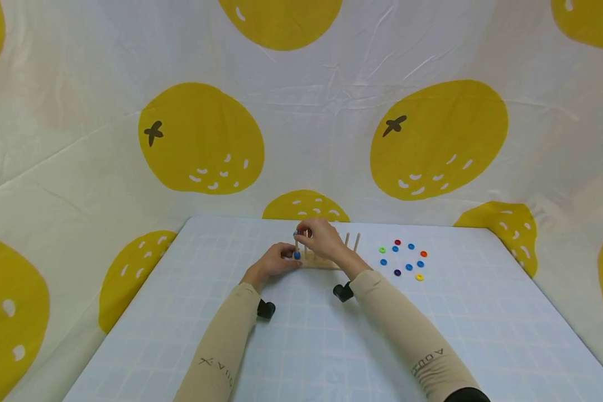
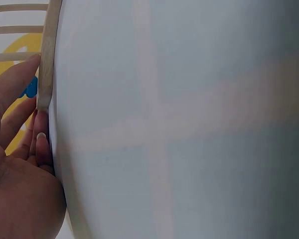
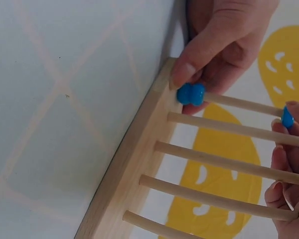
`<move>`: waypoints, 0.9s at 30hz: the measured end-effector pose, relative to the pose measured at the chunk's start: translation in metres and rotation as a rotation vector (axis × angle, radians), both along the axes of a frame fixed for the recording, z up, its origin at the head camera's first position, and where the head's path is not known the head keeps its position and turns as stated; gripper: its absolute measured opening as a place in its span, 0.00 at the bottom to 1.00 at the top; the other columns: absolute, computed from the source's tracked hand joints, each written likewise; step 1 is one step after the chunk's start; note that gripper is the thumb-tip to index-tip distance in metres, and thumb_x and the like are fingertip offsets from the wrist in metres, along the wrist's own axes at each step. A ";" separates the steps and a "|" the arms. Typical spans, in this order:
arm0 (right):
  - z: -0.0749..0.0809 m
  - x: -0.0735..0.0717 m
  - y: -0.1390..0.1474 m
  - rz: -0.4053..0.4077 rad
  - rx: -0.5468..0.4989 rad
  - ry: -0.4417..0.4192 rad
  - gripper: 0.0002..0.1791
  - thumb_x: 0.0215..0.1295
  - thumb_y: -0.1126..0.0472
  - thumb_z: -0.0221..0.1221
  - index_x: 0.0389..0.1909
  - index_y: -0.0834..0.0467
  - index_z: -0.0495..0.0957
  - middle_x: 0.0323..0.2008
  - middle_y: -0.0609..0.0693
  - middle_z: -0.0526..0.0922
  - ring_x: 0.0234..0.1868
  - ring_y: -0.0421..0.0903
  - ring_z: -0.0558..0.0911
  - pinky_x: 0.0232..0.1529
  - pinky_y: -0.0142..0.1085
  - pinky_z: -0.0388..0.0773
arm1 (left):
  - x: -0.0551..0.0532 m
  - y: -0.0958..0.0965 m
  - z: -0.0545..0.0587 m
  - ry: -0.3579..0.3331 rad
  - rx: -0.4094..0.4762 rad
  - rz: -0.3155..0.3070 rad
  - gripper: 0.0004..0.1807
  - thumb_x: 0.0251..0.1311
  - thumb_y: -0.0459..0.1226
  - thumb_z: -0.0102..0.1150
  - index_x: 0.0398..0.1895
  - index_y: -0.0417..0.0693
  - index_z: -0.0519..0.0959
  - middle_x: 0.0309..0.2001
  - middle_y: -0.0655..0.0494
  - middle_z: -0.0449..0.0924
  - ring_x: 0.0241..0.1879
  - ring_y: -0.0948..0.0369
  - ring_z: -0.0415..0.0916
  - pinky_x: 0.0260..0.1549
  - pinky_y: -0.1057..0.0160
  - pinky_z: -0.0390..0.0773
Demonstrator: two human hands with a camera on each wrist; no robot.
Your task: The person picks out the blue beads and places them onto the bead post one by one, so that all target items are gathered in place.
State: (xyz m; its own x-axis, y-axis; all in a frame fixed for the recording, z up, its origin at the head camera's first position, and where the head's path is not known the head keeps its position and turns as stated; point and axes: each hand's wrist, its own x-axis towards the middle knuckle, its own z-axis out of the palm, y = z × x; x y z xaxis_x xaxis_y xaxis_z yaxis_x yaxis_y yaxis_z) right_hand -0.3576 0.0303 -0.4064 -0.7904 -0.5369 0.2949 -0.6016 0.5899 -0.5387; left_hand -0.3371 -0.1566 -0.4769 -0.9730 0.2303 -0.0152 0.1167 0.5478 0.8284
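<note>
A wooden peg stand (image 3: 134, 154) has a row of upright pegs on a long base. My left hand (image 1: 275, 259) grips the left end of that base, with the thumb on top beside the end peg (image 3: 244, 103). Two blue rings (image 3: 191, 93) sit stacked at the bottom of this peg. At its tip my right hand (image 1: 321, 237) pinches another blue ring (image 3: 287, 117) between thumb and finger. The other pegs that show carry no rings. In the head view the right hand hides part of the stand.
Right of the stand, several loose rings lie scattered on the table (image 1: 301, 346), among them a red ring (image 1: 397, 242), a green ring (image 1: 382, 250), a yellow ring (image 1: 419, 277), a dark purple ring (image 1: 397, 272) and blue ones (image 1: 383, 262). A patterned sheet (image 1: 321, 139) hangs behind the table.
</note>
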 end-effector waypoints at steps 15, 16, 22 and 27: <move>0.018 0.016 0.029 0.040 -0.018 0.030 0.15 0.71 0.58 0.64 0.52 0.62 0.82 0.52 0.57 0.83 0.55 0.57 0.78 0.57 0.49 0.76 | 0.001 0.003 -0.001 -0.026 -0.052 0.029 0.28 0.61 0.40 0.73 0.62 0.38 0.79 0.55 0.44 0.79 0.54 0.50 0.74 0.61 0.49 0.73; 0.020 0.018 0.032 0.038 -0.021 0.032 0.15 0.71 0.57 0.64 0.52 0.62 0.82 0.53 0.57 0.82 0.56 0.57 0.78 0.58 0.50 0.76 | 0.001 0.003 0.000 -0.031 -0.056 0.034 0.28 0.61 0.40 0.73 0.63 0.39 0.79 0.55 0.44 0.79 0.54 0.50 0.74 0.61 0.49 0.73; 0.023 0.025 0.050 0.023 -0.032 0.028 0.14 0.70 0.56 0.66 0.52 0.59 0.82 0.52 0.53 0.81 0.55 0.54 0.77 0.59 0.49 0.76 | 0.001 0.003 0.001 -0.056 -0.072 0.068 0.30 0.62 0.41 0.72 0.64 0.39 0.77 0.54 0.46 0.79 0.53 0.51 0.73 0.62 0.49 0.72; 0.022 0.026 0.066 0.001 -0.034 0.006 0.15 0.70 0.57 0.65 0.53 0.60 0.81 0.53 0.54 0.81 0.57 0.57 0.77 0.59 0.52 0.76 | 0.001 0.004 0.002 -0.063 -0.060 0.063 0.30 0.62 0.40 0.72 0.65 0.38 0.76 0.54 0.45 0.79 0.53 0.51 0.73 0.61 0.50 0.72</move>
State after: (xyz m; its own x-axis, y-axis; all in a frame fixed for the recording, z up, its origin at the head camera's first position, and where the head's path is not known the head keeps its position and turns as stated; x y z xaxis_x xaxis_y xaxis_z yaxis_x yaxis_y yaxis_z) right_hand -0.3312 0.0967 -0.3845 -0.7880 -0.5271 0.3180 -0.6056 0.5709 -0.5544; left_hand -0.3361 -0.1528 -0.4753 -0.9823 0.1652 -0.0885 0.0292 0.6013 0.7985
